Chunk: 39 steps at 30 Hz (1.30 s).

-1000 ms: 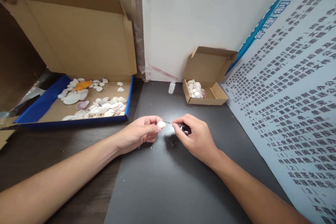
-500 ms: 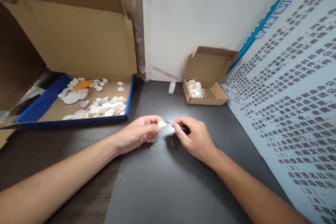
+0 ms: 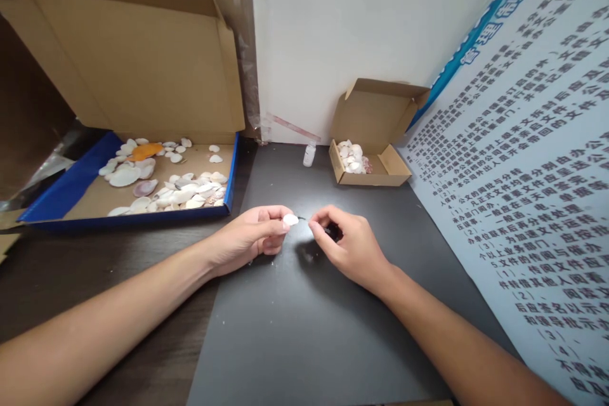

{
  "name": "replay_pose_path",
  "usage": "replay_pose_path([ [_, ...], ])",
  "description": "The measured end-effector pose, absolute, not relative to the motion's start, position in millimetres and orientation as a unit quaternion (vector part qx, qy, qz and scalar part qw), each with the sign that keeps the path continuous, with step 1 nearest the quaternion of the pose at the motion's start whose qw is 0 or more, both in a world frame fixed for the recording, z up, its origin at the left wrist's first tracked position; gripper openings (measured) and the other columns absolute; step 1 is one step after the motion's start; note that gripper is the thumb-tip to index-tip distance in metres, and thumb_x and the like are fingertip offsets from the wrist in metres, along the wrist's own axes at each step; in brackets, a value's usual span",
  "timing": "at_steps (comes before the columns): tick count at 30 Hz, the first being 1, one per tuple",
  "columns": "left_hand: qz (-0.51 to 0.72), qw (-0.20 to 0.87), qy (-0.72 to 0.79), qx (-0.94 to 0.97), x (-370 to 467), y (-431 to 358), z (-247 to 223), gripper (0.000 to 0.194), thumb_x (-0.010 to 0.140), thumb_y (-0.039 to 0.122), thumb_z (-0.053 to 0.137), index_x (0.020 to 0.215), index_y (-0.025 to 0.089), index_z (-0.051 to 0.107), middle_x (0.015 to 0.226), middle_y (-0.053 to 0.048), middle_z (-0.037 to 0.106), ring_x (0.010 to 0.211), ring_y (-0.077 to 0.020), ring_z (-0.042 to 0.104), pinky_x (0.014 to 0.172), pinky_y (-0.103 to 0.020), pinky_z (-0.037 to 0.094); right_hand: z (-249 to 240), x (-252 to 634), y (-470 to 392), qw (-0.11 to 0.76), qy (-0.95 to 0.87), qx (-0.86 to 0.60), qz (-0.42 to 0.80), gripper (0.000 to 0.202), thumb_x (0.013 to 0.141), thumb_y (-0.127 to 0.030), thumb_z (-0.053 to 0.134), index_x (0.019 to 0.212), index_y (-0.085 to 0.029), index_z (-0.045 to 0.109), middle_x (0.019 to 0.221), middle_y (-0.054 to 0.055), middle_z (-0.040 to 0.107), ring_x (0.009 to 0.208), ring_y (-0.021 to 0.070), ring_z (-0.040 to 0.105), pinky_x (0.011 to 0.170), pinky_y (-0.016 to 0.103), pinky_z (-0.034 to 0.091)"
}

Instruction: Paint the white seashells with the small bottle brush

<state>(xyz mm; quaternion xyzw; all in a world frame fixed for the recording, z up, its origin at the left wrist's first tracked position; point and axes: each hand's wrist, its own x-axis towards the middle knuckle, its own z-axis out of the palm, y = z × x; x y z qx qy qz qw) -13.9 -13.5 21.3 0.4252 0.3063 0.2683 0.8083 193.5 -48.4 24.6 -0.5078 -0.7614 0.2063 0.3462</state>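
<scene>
My left hand [image 3: 259, 235] pinches a small white seashell [image 3: 290, 220] between thumb and fingertips, above the dark tabletop. Facing it from the right, my right hand [image 3: 345, 242] is closed on a small black brush [image 3: 333, 231]. The brush's thin dark tip points left and reaches close to the shell's edge; whether they touch I cannot tell. Most of the brush is hidden by my fingers. Beyond both hands stands a small white bottle [image 3: 309, 155].
At the left, a blue cardboard box [image 3: 229, 177] with raised lid holds many shells [image 3: 195, 191] and an orange piece [image 3: 145, 151]. A smaller brown box [image 3: 373, 179] with shells [image 3: 351, 157] stands back right. A printed board [image 3: 533, 158] leans along the right.
The shell has tilted slightly in my left fingers, while the brush stays close to its right edge. The whole view has shifted a little; both hands keep their grips.
</scene>
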Motion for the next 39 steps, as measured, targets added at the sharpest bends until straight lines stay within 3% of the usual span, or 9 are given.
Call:
replay_pose_path([
  [23, 0.255, 0.812, 0.295, 0.435, -15, -13, 19, 0.021, 0.077, 0.029, 0.074, 0.08, 0.016, 0.058, 0.06, 0.007, 0.039, 0.054, -0.0069, 0.028, 0.053, -0.023, 0.022, 24, 195, -45, 0.398, -0.786, -0.428, 0.203, 0.006, 0.09, -0.017, 0.06, 0.086, -0.021, 0.062, 0.079, 0.001, 0.064, 0.073, 0.0145, 0.056, 0.062, 0.027, 0.043],
  [39, 0.251, 0.811, 0.297, 0.437, -15, -14, 19, 0.021, 0.077, 0.028, 0.075, 0.082, 0.016, 0.059, 0.06, 0.007, 0.039, 0.054, -0.0067, 0.028, 0.053, -0.023, 0.023, 27, 202, -40, 0.376, -0.813, -0.422, 0.142, 0.01, 0.092, -0.014, 0.057, 0.091, -0.023, 0.062, 0.09, 0.004, 0.064, 0.084, 0.0182, 0.057, 0.073, 0.032, 0.047],
])
